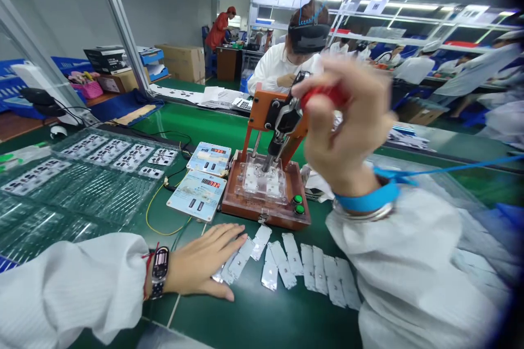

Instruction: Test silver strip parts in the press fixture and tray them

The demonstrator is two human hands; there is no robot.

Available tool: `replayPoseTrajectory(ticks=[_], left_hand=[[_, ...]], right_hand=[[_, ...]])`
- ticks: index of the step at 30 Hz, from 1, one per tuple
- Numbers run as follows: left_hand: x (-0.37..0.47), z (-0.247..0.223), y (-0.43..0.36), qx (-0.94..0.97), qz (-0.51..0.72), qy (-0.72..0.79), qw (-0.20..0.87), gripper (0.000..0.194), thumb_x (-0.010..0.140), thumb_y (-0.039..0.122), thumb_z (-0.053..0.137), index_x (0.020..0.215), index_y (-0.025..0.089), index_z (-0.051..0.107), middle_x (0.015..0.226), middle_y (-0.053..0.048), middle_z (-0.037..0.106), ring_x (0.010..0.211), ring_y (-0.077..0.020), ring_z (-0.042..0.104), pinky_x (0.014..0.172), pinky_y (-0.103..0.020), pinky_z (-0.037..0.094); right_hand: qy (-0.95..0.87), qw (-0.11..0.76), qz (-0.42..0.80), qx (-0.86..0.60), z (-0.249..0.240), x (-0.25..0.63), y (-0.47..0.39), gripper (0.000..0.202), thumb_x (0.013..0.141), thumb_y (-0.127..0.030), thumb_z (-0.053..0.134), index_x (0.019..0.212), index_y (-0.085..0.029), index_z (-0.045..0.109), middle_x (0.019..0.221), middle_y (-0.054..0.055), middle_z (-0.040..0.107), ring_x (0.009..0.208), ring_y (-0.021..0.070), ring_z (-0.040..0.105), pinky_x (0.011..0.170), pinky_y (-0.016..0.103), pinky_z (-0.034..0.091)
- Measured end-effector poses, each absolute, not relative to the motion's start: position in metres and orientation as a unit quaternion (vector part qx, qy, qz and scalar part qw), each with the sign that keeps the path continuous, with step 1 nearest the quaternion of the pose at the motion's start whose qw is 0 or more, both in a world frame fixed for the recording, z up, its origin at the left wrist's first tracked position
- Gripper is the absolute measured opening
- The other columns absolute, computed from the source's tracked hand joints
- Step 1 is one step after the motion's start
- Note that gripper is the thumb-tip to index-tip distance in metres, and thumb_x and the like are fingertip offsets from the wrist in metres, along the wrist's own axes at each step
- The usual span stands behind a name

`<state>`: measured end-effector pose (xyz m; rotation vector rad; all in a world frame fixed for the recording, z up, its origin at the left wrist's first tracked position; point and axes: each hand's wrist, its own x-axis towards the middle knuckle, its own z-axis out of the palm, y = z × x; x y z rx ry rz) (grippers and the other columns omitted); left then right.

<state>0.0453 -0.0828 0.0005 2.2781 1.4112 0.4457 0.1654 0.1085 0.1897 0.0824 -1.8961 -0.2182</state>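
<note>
My right hand (347, 120), blurred and wearing a blue wrist strap, is wrapped round the red knob (325, 96) of the lever on an orange press frame (264, 112). Beneath the lever, a clear fixture (262, 182) holding pale parts sits on the brown wooden base (266, 214), which has two green buttons. My left hand (204, 259) lies flat on the green bench, fingers stretched out, its fingertips touching small flat silvery plates (241, 259). More such plates (282, 264) are spread in a row in front of the base, reaching towards my right sleeve.
Two meters with red digits (196, 194) stand left of the press, with cables round them. Farther left, trays (110, 174) hold small cards. Across the bench sits a person in white (270, 65); other people work behind.
</note>
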Motion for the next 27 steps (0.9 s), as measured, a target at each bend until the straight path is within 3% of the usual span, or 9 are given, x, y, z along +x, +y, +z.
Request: replayPoseTrajectory(ticks=[3,6,9,11,13,16,19,23,27], left_hand=[[0.051,-0.017,-0.083,0.815,0.177,0.506,0.220,0.097,0.080,0.067,0.060,0.151,0.014,0.022,0.150,-0.025,0.033,0.139,-0.0396,0.031,0.110,-0.058,0.029],[0.052,-0.023,-0.084,0.803,0.210,0.513,0.221,0.102,0.075,0.067,0.065,0.151,0.014,0.021,0.146,-0.024,0.040,0.135,-0.0380,0.036,0.109,-0.056,0.032],[0.051,-0.023,-0.085,0.793,0.235,0.517,0.221,0.101,0.071,0.068,0.068,0.148,0.015,0.029,0.138,-0.021,0.049,0.128,-0.0359,0.044,0.105,-0.053,0.037],[0.051,-0.023,-0.086,0.791,0.235,0.519,0.222,0.098,0.071,0.068,0.067,0.145,0.015,0.033,0.133,-0.020,0.052,0.123,-0.0354,0.047,0.103,-0.051,0.038],[0.052,-0.024,-0.086,0.792,0.230,0.523,0.215,0.097,0.071,0.070,0.065,0.144,0.014,0.035,0.131,-0.020,0.053,0.121,-0.0356,0.048,0.100,-0.051,0.039],[0.052,-0.026,-0.088,0.795,0.222,0.529,0.195,0.097,0.071,0.072,0.062,0.143,0.014,0.035,0.129,-0.020,0.054,0.120,-0.0363,0.048,0.099,-0.052,0.040],[0.050,-0.029,-0.090,0.807,0.207,0.525,0.172,0.094,0.072,0.073,0.061,0.141,0.014,0.036,0.128,-0.020,0.055,0.119,-0.0368,0.049,0.098,-0.052,0.040],[0.047,-0.030,-0.091,0.823,0.179,0.521,0.138,0.093,0.072,0.071,0.062,0.141,0.014,0.036,0.128,-0.020,0.056,0.119,-0.0373,0.050,0.098,-0.052,0.040],[0.041,-0.025,-0.094,0.830,0.152,0.517,0.143,0.095,0.074,0.070,0.063,0.143,0.014,0.033,0.132,-0.021,0.054,0.122,-0.0383,0.049,0.100,-0.053,0.039]], right_hand=[[-0.807,0.582,0.092,-0.049,0.239,0.150,0.115,0.031,0.095,-0.030,0.040,0.110,-0.008,0.057,0.093,-0.001,0.061,0.080,0.0117,0.069,0.064,0.021,0.049],[-0.825,0.494,0.248,-0.113,0.275,0.128,0.149,0.049,0.088,-0.033,0.032,0.118,0.004,0.046,0.065,-0.010,0.050,0.085,0.0168,0.067,0.064,0.026,0.045],[-0.813,0.454,0.268,-0.248,0.276,0.112,0.188,0.051,0.088,-0.028,0.023,0.108,0.010,0.050,0.065,-0.009,0.051,0.079,0.0146,0.067,0.065,0.029,0.045],[-0.787,0.498,0.220,-0.291,0.258,0.115,0.201,0.035,0.087,-0.018,0.033,0.093,0.007,0.057,0.070,-0.006,0.054,0.078,0.0124,0.068,0.072,0.031,0.048],[-0.750,0.586,0.158,-0.265,0.227,0.129,0.203,0.007,0.081,-0.007,0.052,0.082,-0.007,0.059,0.076,-0.002,0.058,0.078,0.0103,0.065,0.076,0.030,0.052],[-0.702,0.673,0.098,-0.210,0.164,0.165,0.192,0.017,0.086,-0.011,0.049,0.071,-0.018,0.052,0.073,-0.001,0.056,0.070,0.0084,0.056,0.070,0.027,0.050],[-0.666,0.700,0.146,-0.213,0.097,0.199,0.175,0.008,0.077,-0.011,0.051,0.078,-0.018,0.048,0.083,-0.001,0.055,0.075,0.0117,0.056,0.069,0.029,0.048],[-0.820,0.499,0.160,-0.231,0.044,0.225,0.148,0.013,0.080,-0.010,0.047,0.078,-0.018,0.056,0.088,0.004,0.061,0.087,0.0168,0.059,0.077,0.034,0.047],[-0.963,0.206,0.066,-0.163,0.044,0.233,0.130,0.030,0.095,-0.023,0.039,0.108,-0.023,0.065,0.126,0.011,0.057,0.116,0.0253,0.052,0.094,0.046,0.044]])
